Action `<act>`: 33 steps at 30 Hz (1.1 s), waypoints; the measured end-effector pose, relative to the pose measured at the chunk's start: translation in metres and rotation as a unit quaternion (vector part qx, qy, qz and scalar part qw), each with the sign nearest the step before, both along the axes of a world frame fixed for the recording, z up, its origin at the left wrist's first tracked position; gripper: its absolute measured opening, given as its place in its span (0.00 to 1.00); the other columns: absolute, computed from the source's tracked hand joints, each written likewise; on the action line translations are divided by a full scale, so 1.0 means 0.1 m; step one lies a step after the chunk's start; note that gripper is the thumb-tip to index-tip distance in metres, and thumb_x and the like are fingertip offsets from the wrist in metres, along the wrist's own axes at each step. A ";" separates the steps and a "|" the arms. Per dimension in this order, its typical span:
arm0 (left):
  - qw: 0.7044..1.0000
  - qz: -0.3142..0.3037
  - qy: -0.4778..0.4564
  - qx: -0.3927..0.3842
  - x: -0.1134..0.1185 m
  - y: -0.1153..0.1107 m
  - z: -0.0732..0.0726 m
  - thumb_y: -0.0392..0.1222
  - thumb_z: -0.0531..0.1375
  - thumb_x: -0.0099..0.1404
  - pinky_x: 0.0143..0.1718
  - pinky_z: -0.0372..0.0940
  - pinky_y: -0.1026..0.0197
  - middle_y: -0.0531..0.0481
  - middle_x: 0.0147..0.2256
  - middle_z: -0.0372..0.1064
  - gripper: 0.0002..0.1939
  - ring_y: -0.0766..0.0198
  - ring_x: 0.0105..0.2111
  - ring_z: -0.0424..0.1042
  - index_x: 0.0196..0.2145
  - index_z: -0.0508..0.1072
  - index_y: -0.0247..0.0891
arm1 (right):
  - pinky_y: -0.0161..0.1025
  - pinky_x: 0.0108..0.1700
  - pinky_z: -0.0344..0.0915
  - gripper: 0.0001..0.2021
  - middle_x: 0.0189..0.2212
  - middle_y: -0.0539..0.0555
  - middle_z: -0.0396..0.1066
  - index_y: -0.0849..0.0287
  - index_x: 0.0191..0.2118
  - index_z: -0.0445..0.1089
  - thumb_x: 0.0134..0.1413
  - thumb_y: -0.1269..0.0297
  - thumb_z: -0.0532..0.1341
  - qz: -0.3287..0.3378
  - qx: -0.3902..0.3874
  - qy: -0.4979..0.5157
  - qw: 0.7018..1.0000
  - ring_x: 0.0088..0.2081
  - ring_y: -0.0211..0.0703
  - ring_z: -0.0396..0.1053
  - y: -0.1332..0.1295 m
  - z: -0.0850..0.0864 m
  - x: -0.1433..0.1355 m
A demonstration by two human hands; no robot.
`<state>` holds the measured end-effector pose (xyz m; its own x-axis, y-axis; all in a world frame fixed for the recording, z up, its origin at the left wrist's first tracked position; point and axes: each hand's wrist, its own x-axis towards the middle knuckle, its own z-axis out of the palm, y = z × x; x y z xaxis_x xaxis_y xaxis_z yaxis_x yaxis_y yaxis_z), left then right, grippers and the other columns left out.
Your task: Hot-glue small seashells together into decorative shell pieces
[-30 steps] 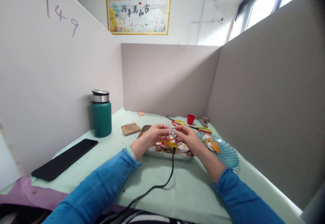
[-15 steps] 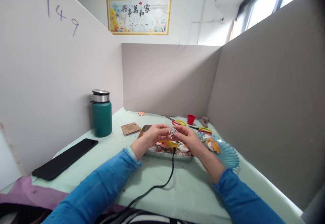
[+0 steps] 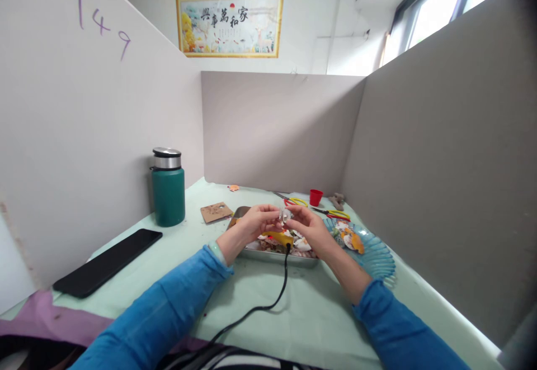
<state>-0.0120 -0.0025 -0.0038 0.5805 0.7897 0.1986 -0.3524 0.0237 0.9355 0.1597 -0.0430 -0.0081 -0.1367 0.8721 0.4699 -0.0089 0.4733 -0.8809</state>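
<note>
My left hand and my right hand meet above a shallow metal tray. Both pinch a small pale shell-like piece between their fingertips. The tray holds several shells and bits, and a yellow tool with a black cord lies in it under my hands. The cord runs toward me over the green tabletop. Both arms wear blue sleeves.
A green flask stands at the left, with a black phone lying nearer me. A brown card lies behind the tray. A blue scalloped plate with shells sits at the right; scissors and a red cup lie behind. Partition walls enclose three sides.
My right hand has shifted slightly up and left, and the small piece between my fingers has turned a little. Everything else stays where it was.
</note>
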 end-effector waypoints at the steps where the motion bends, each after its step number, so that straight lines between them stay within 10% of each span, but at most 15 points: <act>1: 1.000 0.003 0.001 -0.004 0.00 0.00 0.00 0.39 0.66 0.51 0.35 0.67 0.61 0.47 0.26 0.70 0.12 0.67 0.25 0.71 0.31 0.71 0.30 | 0.40 0.40 0.65 0.19 0.32 0.50 0.69 0.56 0.41 0.67 0.40 0.59 0.66 -0.011 0.010 -0.005 1.000 0.35 0.40 0.68 0.02 -0.01 0.01; 33: 0.997 -0.027 -0.006 -0.073 -0.01 0.03 0.01 0.34 0.64 0.52 0.29 0.69 0.63 0.50 0.25 0.67 0.08 0.70 0.23 0.69 0.32 0.71 0.30 | 0.37 0.35 0.65 0.13 0.32 0.51 0.68 0.55 0.40 0.66 0.46 0.63 0.63 -0.063 0.099 -0.085 0.989 0.32 0.38 0.66 -0.03 -0.03 -0.01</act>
